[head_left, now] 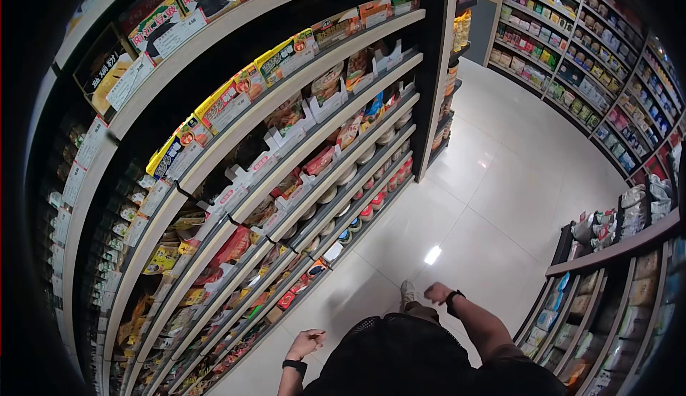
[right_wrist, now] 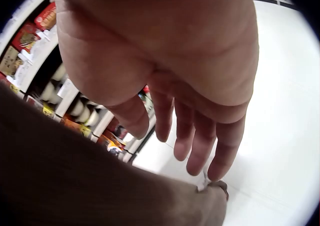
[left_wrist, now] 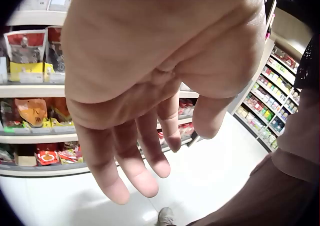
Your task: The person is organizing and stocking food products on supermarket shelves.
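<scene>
My left hand (head_left: 307,344) hangs low at my side, nearest the lower shelves on the left. In the left wrist view its palm faces the camera and its relaxed fingers (left_wrist: 135,171) hold nothing. To the right of my body, my right hand (head_left: 436,294) is over the floor. Its loose, slightly bent fingers (right_wrist: 200,141) are bare in the right wrist view, with nothing in the palm. On the left shelves sit yellow boxes (head_left: 286,56), red pouches (head_left: 236,244) and jars with red lids (head_left: 366,212).
A long shelf unit (head_left: 307,132) runs along the left. Across the pale tiled floor (head_left: 457,217) stands a far shelf wall (head_left: 564,46). A lower display (head_left: 607,310) with packets lines the right side. My shoe (head_left: 409,292) is on the floor between them.
</scene>
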Demonstrator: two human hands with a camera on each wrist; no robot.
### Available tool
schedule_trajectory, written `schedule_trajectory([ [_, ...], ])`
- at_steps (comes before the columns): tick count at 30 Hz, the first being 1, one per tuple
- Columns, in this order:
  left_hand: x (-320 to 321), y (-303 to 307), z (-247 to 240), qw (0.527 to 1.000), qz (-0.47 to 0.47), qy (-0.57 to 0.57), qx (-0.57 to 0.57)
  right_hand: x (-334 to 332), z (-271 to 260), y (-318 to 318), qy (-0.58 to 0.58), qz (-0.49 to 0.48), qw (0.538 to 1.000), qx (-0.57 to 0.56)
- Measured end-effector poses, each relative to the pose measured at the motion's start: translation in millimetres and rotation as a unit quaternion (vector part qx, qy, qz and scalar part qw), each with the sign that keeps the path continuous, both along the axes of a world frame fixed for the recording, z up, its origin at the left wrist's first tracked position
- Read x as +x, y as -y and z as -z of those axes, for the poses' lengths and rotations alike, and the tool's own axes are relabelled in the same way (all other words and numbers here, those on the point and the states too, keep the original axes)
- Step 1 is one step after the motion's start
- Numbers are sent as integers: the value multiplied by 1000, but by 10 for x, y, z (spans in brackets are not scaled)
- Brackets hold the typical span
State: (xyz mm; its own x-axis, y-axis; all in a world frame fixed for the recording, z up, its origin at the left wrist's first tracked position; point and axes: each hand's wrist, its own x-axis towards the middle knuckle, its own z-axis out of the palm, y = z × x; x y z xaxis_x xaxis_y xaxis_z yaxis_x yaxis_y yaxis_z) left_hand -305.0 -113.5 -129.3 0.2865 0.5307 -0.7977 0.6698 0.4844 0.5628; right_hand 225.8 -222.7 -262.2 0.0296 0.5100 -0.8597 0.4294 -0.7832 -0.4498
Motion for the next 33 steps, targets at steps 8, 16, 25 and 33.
schedule_trajectory([
  [8, 267, -752, -175, 956, -23, -42, 290, 129, -3377, -3159, 191, -41, 701, 686],
  [16, 1317, -64, -582, 967, -46, -73, 238, 26, -4142, -4570, 367, -177, 585, 701],
  [25, 1119, 898, -317, 987, -120, -96, 55, -98, -3789, -4846, 307, -181, 644, 677],
  [33, 1287, 431, -431, 990, -103, -47, 87, 0, -3700, -4680, 317, -177, 617, 698],
])
